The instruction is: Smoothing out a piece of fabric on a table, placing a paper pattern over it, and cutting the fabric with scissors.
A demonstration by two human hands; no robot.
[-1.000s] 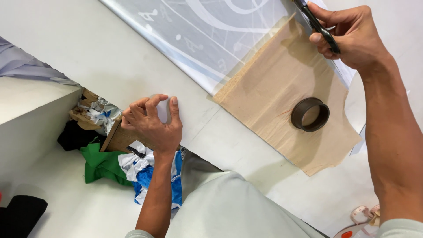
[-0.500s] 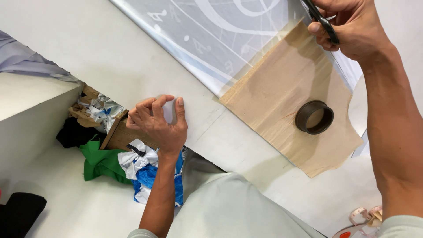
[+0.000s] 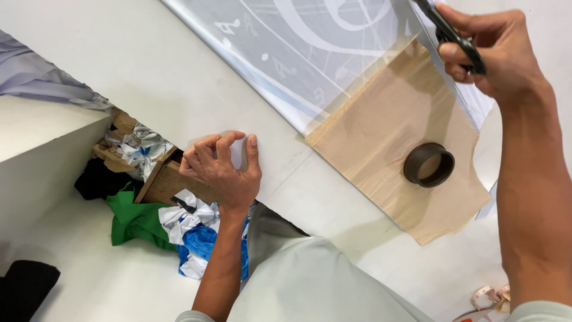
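My right hand [image 3: 494, 56] is at the top right, shut on black-handled scissors [image 3: 450, 33] at the edge of a translucent grey printed film [image 3: 310, 48]. The film overlaps a brown paper sheet [image 3: 381, 137] on the white table [image 3: 149, 71]. A dark brown tape roll [image 3: 429, 164] sits on the paper, below my right hand. My left hand [image 3: 221, 170] rests at the table's near edge, fingers curled down over a small pale scrap [image 3: 236, 154] that is barely visible.
Below the table edge stands a cardboard box [image 3: 164, 182] stuffed with crumpled scraps, beside green cloth [image 3: 137, 222] and blue-white plastic [image 3: 199, 241]. Black cloth [image 3: 24, 286] lies on the floor. A white ledge [image 3: 36, 134] is at the left, and a measuring tape [image 3: 490, 295] at the bottom right.
My left hand has come down onto the table edge, its fingers now spread over the pale scrap. My right hand stays at the film's edge with the scissors.
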